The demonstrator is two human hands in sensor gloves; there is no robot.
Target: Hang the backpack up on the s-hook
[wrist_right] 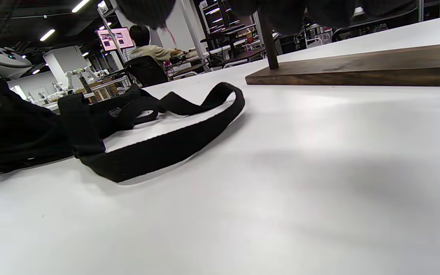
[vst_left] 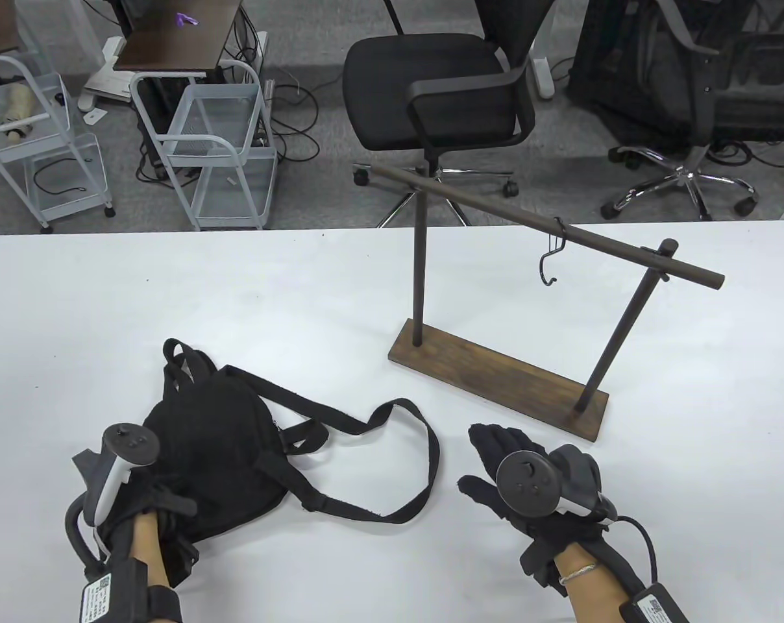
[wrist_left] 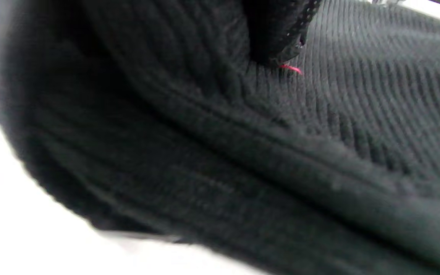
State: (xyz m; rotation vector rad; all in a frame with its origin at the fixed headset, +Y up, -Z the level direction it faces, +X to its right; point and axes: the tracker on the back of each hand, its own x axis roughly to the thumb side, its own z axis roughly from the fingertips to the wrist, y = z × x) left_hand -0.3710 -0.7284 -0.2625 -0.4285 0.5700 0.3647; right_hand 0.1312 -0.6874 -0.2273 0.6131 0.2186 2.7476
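Table view. Backpack [vst_left: 217, 454] flat on the tabletop [vst_left: 171, 292] at lower left: black, slumped, apparently empty, so judged light and fully limp. Top loop [vst_left: 185, 363] at the far end of the body; long strap [vst_left: 398, 454] trailing right in a wide curve. Left hand [vst_left: 148, 513] resting on the near edge of the pack; finger position hidden under tracker and fabric, so grip cannot be told. Right hand [vst_left: 505, 464] released, fingers spread, hovering just right of the strap, touching nothing. Rack [vst_left: 502, 383] at right of centre, with hook [vst_left: 551, 259] hanging from the sloped bar [vst_left: 541, 224], well apart from the pack.

Left wrist view. Frame filled with ribbed black cloth of the backpack [wrist_left: 281, 152], blurred and very close. Soft knit-like surface: judged non-slippery, easily bunched, not fragile. Fingers not distinguishable here.

Right wrist view. Strap [wrist_right: 174, 141] lying flat and slack on the tabletop, wide webbing, folding under own weight. Rack base [wrist_right: 357, 70] beyond it. Fingertips [wrist_right: 147, 11] at the top edge, uncurled, clear of the strap.

Handling judgement. Recommended hold: top loop, pinched open, since body and straps will sag and swing when lifted. Hook small and free-hanging: likely to swing on contact; loop to be presented taut, possibly with both hands.
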